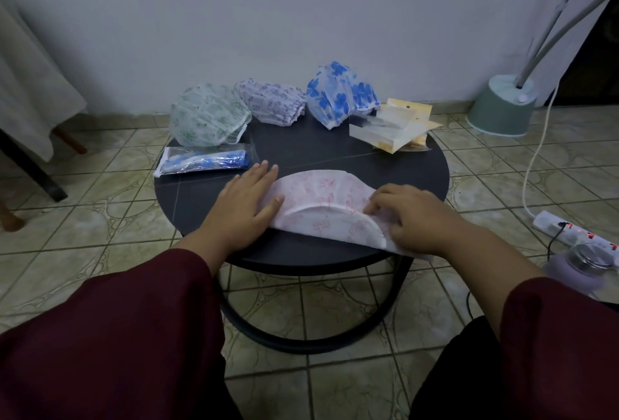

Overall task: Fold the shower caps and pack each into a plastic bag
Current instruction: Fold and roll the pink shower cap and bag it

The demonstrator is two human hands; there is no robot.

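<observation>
Your right grip [407, 215] pinches the pink cap [321, 191] beside your flat, released left hand [246, 203]; it's limp, slippery—hold its elastic rim.

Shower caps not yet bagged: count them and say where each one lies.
4. The pink cap lies under both hands at the table's near edge; the green cap, purple cap and blue cap sit along the far edge. More could be hidden.
</observation>
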